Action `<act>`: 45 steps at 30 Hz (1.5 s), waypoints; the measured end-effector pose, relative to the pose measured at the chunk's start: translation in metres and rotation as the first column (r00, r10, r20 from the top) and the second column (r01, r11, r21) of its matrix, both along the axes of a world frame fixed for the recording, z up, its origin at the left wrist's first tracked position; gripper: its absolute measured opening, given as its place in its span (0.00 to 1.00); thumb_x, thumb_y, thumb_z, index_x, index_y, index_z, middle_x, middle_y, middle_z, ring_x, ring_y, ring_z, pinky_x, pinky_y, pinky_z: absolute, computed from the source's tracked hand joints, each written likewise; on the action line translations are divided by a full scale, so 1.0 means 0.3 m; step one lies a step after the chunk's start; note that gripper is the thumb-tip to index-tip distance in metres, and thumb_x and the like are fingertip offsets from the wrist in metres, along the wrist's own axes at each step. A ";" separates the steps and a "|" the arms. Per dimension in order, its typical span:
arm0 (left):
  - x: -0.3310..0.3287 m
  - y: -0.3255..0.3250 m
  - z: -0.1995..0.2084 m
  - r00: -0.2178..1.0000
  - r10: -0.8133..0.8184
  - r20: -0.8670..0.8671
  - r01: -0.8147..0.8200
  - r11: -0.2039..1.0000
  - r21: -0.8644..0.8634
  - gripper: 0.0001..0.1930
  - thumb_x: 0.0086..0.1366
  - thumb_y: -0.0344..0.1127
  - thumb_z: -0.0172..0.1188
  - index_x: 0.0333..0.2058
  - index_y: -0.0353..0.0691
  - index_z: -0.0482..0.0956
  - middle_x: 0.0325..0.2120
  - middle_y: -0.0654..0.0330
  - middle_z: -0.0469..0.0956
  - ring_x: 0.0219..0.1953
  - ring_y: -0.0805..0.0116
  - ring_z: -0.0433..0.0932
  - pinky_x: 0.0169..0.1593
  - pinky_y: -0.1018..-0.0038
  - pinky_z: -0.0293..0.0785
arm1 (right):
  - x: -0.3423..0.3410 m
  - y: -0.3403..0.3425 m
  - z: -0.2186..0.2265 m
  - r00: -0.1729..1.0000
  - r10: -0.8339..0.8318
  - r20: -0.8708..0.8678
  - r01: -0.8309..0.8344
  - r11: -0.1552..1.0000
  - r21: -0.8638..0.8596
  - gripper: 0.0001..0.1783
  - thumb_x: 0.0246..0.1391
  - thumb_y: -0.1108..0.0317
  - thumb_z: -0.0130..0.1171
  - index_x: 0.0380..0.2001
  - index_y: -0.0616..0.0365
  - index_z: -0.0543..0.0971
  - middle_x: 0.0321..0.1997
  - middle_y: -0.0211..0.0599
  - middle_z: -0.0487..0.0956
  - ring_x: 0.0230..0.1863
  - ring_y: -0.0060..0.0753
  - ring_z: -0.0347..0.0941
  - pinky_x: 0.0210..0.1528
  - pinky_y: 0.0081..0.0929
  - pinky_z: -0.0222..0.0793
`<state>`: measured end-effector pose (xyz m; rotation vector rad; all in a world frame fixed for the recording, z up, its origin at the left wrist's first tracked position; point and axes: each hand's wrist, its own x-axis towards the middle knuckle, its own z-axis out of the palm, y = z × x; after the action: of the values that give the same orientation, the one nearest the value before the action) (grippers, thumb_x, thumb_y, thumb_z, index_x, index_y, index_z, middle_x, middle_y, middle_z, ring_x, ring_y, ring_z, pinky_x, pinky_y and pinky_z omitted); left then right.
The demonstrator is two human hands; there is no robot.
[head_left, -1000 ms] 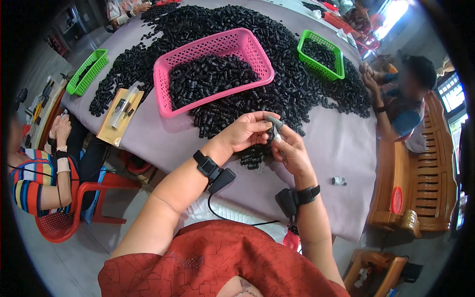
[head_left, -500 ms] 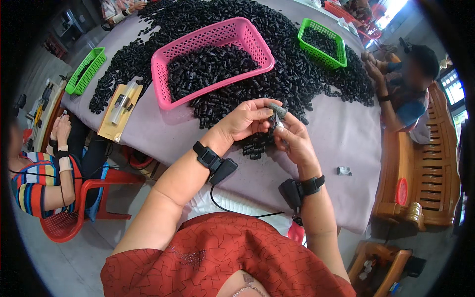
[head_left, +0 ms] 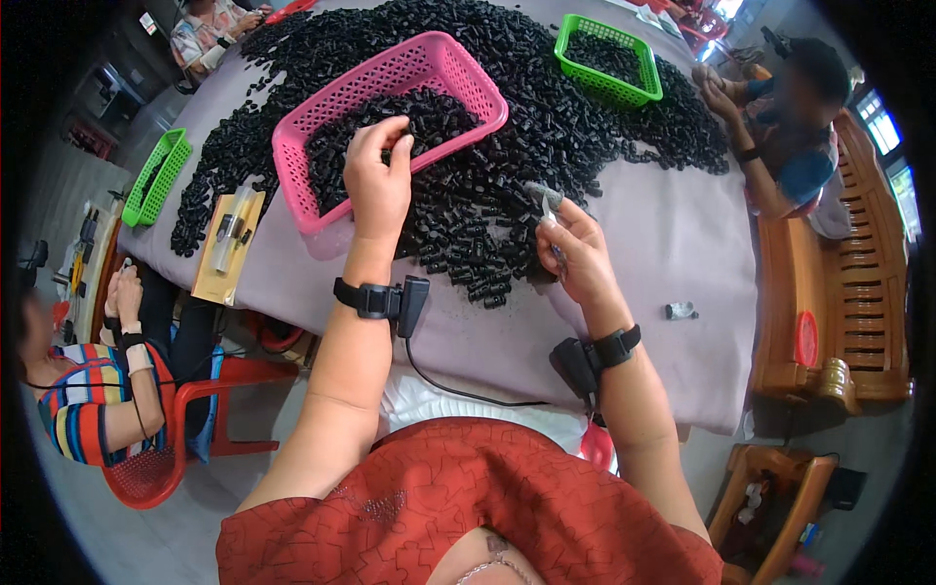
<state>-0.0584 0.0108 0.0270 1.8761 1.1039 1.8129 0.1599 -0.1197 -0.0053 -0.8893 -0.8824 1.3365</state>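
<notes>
Cylinders (head_left: 466, 219) of stiff-looking black plastic, likely light, are best side-pinched; left hand (head_left: 378, 183) half-curled, fingertips' hold unclear; silvery blade (head_left: 547, 209) is gripped by right hand (head_left: 583, 255).

no lettering or numbers can be read.

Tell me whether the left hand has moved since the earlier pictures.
Yes. Judged against the pink basket, the left hand has moved forward and left: earlier it was short of the basket; now it reaches over the near rim.
</notes>
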 end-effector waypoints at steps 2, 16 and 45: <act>0.010 0.011 0.008 0.941 0.196 -0.277 -0.111 0.949 0.294 0.09 0.57 0.25 0.62 0.38 0.38 0.81 0.35 0.57 0.78 0.38 0.60 0.76 0.45 0.68 0.72 | 0.004 0.007 -0.005 1.000 -0.023 -0.021 0.023 1.000 0.007 0.22 0.60 0.71 0.54 0.58 0.60 0.70 0.24 0.25 0.71 0.19 0.13 0.61 0.17 0.11 0.52; 0.180 -0.100 -0.120 0.510 -0.423 -0.749 0.326 0.901 -0.287 0.08 0.53 0.32 0.66 0.31 0.39 0.79 0.31 0.53 0.75 0.40 0.51 0.76 0.44 0.60 0.72 | -0.003 -0.009 0.016 0.998 -0.057 -0.016 0.056 0.997 -0.048 0.10 0.61 0.69 0.55 0.44 0.61 0.73 0.24 0.25 0.71 0.18 0.13 0.62 0.17 0.12 0.53; 0.150 -0.091 -0.185 0.222 -0.341 0.914 0.914 -0.254 -0.317 0.11 0.68 0.33 0.55 0.47 0.38 0.77 0.37 0.61 0.81 0.38 0.70 0.80 0.41 0.74 0.78 | -0.009 -0.018 0.019 0.980 0.163 0.118 -0.167 0.986 0.027 0.31 0.57 0.71 0.59 0.63 0.58 0.64 0.36 0.26 0.76 0.24 0.10 0.63 0.21 0.10 0.54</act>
<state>-0.0134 -0.0165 -0.0284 0.6845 0.3124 0.4534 0.1571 -0.1251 0.0006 -0.8869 -1.0866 1.4173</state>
